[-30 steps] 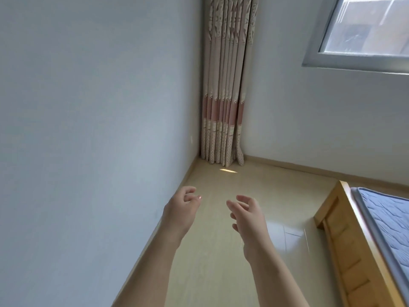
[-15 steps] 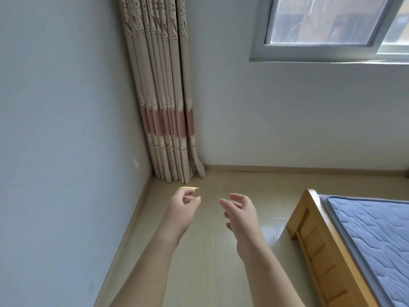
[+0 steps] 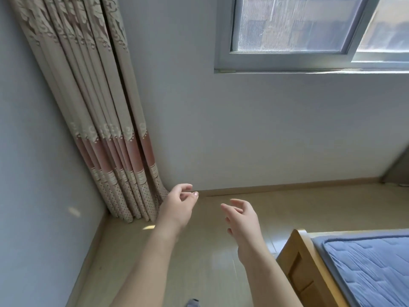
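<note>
Both forearms extend forward over the floor, bare to the elbow. The left hand (image 3: 177,207) is raised in the air, back towards the camera. Its fingers are loosely curled, with the thumb and forefinger tips close together and nothing pinched between them. The right hand (image 3: 242,220) sits slightly lower and to the right, near the left hand but not touching it. Its fingers are relaxed, gently bent and a little spread, and it grips nothing.

The beige pleated fabric curtain (image 3: 106,134), with a pink band and a dotted hem, hangs gathered in the corner where the two pale grey walls meet. Its hem reaches the floor. The left hand appears just beside the lower right edge of the curtain. Whether they touch cannot be told from this view.

The light wood-effect floor (image 3: 210,273) carries a small patch of sunlight (image 3: 148,227) near the curtain hem. A tan skirting board (image 3: 287,187) runs along the foot of the far wall. Above it is a grey-framed sliding window (image 3: 223,41). At lower right stands a light wooden bed frame (image 3: 296,262) bearing a blue quilted mattress (image 3: 371,269), near the right forearm. A small grey item (image 3: 193,303) shows at the bottom edge, too cropped to identify.
</note>
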The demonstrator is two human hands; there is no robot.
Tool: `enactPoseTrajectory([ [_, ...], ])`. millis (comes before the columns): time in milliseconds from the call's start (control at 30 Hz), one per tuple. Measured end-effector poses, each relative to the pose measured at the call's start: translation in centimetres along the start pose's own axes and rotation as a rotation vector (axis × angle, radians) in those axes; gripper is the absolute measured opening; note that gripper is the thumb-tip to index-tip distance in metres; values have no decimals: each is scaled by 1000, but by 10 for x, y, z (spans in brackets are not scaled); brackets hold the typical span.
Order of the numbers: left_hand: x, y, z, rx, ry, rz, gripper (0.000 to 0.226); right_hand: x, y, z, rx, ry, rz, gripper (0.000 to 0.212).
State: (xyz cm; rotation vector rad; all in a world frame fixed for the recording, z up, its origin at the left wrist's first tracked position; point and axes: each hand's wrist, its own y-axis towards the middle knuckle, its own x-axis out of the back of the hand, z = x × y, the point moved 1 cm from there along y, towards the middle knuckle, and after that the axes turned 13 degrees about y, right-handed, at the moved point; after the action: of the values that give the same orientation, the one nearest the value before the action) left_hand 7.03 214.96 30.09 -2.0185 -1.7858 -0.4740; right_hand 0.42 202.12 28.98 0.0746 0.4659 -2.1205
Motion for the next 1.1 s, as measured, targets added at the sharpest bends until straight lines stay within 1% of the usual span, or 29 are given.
enactPoseTrajectory([
  [233, -52, 171, -58, -78, 8, 126, 17, -27, 159, 59, 53, 18, -71, 29],
  [333, -90, 228, -83, -105, 34, 221, 17, -17, 214, 79, 73, 47, -156, 28],
  [400, -120, 254, -96, -109, 65, 304, 17, -1, 244, 86, 53, 74, -228, 27],
  [567, -205, 316, -136, -137, 102, 435, 15, 52, 324, 107, 41, 136, -368, 25],
  [700, -287, 363, -187, -182, 88, 484, 16, 103, 401, 144, 91, 151, -412, 27],
  [900, -405, 424, -292, -258, 54, 575, 18, 194, 510, 224, 156, 176, -470, 29],
  [1100, -518, 474, -353, -286, 64, 676, 19, 279, 586, 262, 133, 200, -584, 28],
])
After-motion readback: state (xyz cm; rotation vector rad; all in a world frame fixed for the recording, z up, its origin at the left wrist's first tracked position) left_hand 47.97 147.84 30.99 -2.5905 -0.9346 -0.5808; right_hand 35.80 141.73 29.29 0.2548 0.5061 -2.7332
